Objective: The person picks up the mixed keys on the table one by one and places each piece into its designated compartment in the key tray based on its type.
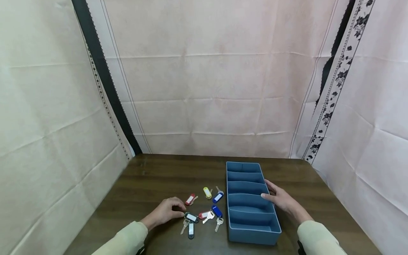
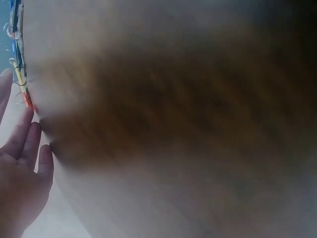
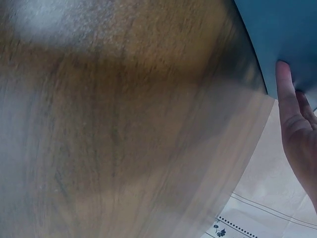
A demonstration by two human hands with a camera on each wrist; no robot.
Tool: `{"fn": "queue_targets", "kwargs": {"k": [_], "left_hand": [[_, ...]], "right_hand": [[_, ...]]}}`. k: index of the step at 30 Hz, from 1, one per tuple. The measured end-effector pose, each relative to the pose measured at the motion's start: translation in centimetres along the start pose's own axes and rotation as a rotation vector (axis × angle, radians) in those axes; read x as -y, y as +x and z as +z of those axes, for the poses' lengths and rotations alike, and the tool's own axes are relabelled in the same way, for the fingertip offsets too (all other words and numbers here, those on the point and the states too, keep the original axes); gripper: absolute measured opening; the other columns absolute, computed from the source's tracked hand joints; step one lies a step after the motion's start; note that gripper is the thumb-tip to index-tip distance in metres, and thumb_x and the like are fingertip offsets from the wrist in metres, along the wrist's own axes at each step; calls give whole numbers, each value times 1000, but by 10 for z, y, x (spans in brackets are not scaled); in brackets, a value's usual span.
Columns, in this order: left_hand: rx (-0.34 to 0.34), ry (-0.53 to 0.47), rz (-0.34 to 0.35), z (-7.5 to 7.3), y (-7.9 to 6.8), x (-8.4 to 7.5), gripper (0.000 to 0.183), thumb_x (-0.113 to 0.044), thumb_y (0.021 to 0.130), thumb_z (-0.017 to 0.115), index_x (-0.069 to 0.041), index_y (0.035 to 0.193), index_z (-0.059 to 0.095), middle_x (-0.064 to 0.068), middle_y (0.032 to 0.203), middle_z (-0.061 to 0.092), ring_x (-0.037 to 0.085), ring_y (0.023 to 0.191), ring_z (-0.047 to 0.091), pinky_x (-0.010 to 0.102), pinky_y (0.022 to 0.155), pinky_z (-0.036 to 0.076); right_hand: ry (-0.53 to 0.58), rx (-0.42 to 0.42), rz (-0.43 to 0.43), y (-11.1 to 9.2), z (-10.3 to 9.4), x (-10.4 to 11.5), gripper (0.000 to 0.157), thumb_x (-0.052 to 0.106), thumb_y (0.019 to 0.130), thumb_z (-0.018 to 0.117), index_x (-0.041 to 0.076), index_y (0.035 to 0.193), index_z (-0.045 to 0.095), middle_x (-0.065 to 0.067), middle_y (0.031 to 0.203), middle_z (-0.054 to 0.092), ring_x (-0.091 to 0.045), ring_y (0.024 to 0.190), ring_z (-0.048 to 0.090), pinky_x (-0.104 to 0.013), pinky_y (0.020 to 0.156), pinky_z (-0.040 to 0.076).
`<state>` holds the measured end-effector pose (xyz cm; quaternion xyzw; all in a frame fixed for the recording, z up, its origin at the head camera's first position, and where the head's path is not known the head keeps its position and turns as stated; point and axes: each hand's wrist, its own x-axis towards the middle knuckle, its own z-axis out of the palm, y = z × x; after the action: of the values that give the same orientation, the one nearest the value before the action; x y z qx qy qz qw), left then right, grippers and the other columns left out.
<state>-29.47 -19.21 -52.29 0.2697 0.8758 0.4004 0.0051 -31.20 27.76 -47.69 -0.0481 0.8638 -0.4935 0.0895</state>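
A blue divided organizer box (image 1: 253, 238) stands on the table, its compartments running front to back. My right hand (image 1: 282, 200) holds its right wall, thumb over the rim and fingers against the outer side (image 3: 296, 106). Left of the box lie several keys with coloured tags. My left hand (image 1: 167, 211) is at the nearest ones, thumb and index finger at the end of a black key tag (image 1: 191, 217), fingers fairly straight in the left wrist view (image 2: 25, 163). A second black key tag (image 1: 191, 230) lies just below. A red key tag (image 1: 190, 199) is beside the fingertips.
Farther right lie another red key tag (image 1: 204, 215), a blue key tag (image 1: 217, 211), a second blue key tag (image 1: 217, 197) and a yellow key tag (image 1: 207, 192). The dark wooden table (image 1: 153, 184) ends at pale cloth hangings (image 1: 204, 106) behind and at both sides.
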Motion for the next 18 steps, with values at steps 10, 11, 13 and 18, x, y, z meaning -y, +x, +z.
{"fn": "queue_targets", "kwargs": {"k": [10,11,13,18], "left_hand": [[28,89,28,-1,4,0,7,-20,77,73,-22,83,69,-9,95,59,14,91,51,37,78,38],[32,99,33,-1,4,0,6,-20,77,72,-22,82,69,-7,96,59,15,91,51,37,77,38],[40,117,30,-1,4,0,5,-21,77,72,-22,81,69,-4,98,60,16,92,51,38,78,38],[59,175,43,-1,4,1,4,-24,78,71,-22,80,68,-3,100,60,15,93,51,41,80,37]], "right_hand": [[11,9,-5,-1,0,4,76,39,86,59,19,145,16,-18,145,22,-44,127,24,-58,88,35],[14,8,-3,-2,0,4,76,38,86,59,19,145,16,-18,145,22,-44,127,24,-58,88,34],[17,9,3,-3,1,5,75,37,86,59,19,145,16,-18,145,23,-44,127,24,-58,88,34],[25,4,7,-5,1,4,73,36,87,59,18,145,19,-20,144,24,-44,126,26,-58,87,36]]}}
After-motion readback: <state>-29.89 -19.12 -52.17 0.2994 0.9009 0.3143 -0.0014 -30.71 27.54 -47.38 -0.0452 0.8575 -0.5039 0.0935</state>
